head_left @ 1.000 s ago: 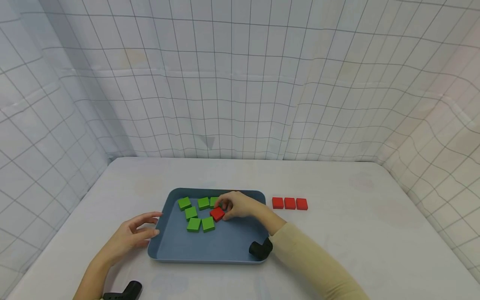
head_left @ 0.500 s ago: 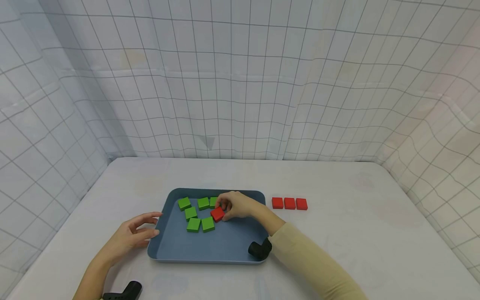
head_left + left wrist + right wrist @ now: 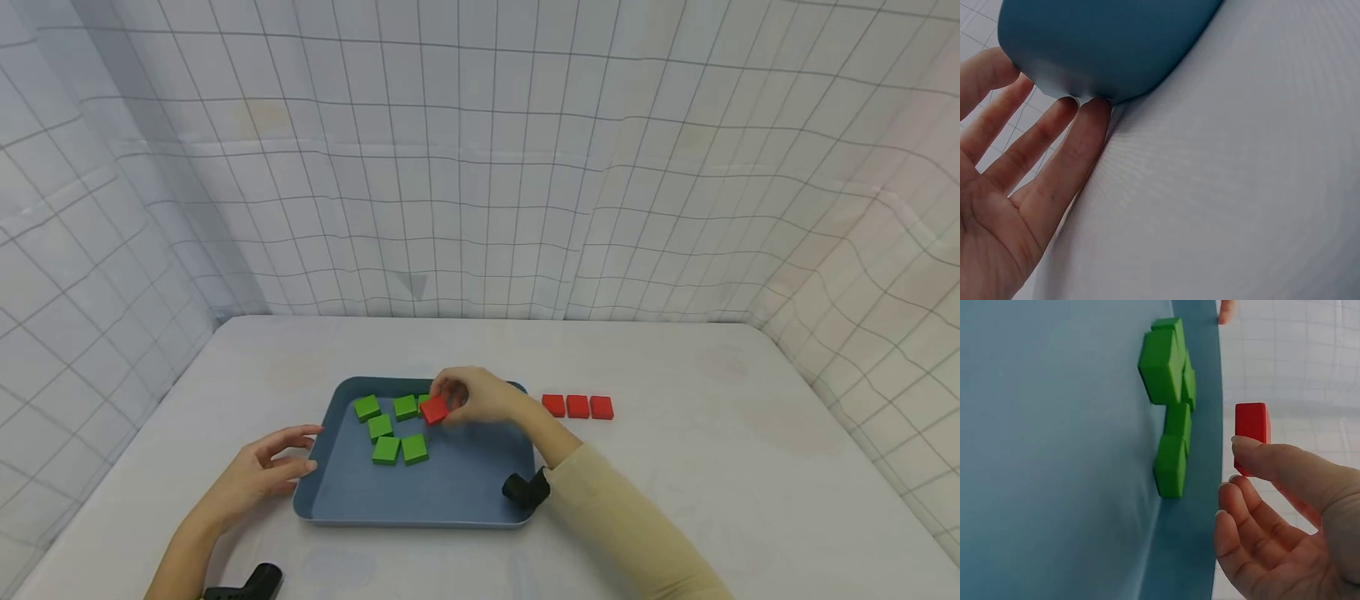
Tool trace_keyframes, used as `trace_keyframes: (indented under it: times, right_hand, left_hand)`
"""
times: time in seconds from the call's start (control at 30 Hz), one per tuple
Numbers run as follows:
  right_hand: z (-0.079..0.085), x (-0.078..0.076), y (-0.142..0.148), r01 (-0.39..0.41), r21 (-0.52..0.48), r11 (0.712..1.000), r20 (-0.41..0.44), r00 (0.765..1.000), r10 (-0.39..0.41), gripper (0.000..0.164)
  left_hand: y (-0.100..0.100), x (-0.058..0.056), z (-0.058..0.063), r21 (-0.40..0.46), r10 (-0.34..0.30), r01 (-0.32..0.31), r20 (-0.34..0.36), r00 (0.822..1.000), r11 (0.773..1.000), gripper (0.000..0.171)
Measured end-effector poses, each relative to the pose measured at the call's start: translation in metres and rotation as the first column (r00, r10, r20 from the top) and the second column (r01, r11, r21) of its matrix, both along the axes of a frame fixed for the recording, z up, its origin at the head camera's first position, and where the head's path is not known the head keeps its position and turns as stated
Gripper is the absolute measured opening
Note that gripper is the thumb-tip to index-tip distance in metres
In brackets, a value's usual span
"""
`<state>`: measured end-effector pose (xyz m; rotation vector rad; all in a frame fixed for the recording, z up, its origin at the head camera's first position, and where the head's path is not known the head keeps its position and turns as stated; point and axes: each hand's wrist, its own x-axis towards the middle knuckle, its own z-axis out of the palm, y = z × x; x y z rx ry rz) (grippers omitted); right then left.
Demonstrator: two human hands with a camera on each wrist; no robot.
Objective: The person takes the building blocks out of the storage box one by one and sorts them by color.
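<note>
My right hand (image 3: 480, 396) pinches a red block (image 3: 1251, 422) between thumb and fingers, held up over the far part of the blue tray (image 3: 450, 500). Several green blocks (image 3: 415, 448) lie on the tray floor to the left of and nearer than that hand; one at the back is partly hidden behind the red block. My left hand (image 3: 262, 471) is at the tray's left side, its fingers spread and fairly straight. In the left wrist view the fingertips (image 3: 1094, 109) touch the tray's outer wall (image 3: 1104, 50).
Three red blocks (image 3: 577, 407) stand in a row on the white table (image 3: 675, 483), just right of the tray. A black wrist device (image 3: 527, 490) on the right arm hangs over the tray's near right corner. Grid-patterned white sheets (image 3: 480, 167) enclose the table's back and sides.
My right hand has lifted the red block up from the tray floor beside the green blocks. The left hand has kept its place at the tray.
</note>
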<state>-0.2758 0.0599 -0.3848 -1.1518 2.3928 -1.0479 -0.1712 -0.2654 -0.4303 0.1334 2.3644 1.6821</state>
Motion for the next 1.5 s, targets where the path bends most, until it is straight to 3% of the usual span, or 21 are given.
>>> trace_keyframes:
  times: [0.27,0.77,0.93,1.1,1.5]
  right_hand:
    - [0.012,0.0,0.02,0.07,-0.056,0.996,0.01,0.998,-0.07,0.032]
    - [0.011,-0.002,0.074,0.189,-0.113,0.976,0.027,0.982,-0.187,0.029]
    - [0.015,0.002,0.093,0.257,-0.114,0.96,0.054,0.966,-0.252,0.029]
    - [0.009,-0.002,0.118,0.31,-0.129,0.942,0.08,0.95,-0.302,0.033]
    - [-0.001,0.002,0.179,0.434,-0.112,0.894,0.038,0.901,-0.433,0.032]
  left_hand:
    - [-0.001,0.001,-0.001,0.008,-0.009,0.009,-0.009,1.0,1.0,0.054]
    - [0.001,0.001,0.0,0.007,0.002,-0.002,-0.011,1.0,1.0,0.054]
    - [0.0,0.0,0.0,0.005,-0.002,0.002,-0.005,1.0,1.0,0.054]
    - [0.0,0.0,0.001,0.002,-0.002,0.002,0.001,1.0,1.0,0.053]
    - [0.001,-0.001,-0.001,-0.019,0.015,-0.015,0.006,1.0,1.0,0.055]
